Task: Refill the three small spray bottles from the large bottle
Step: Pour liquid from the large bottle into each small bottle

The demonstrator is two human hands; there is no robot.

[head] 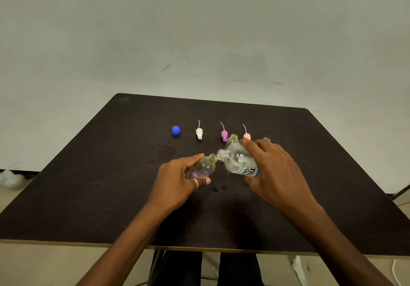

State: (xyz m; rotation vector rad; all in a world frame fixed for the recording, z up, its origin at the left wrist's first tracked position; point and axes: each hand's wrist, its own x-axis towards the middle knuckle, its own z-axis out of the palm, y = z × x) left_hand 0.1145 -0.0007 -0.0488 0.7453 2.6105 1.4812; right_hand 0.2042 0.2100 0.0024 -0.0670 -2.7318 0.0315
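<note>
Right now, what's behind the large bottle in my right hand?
An uncapped small bottle stands just behind the large bottle, only its neck showing. The right hand hides most of a second small bottle; fill levels cannot be seen.

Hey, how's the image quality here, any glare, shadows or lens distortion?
Head view: wide-angle stretch toward the frame edges; soft, dim light, faint shadow below the left hand and right hand; small highlights on the large bottle; the clear small bottle is faint against the dark table.
</note>
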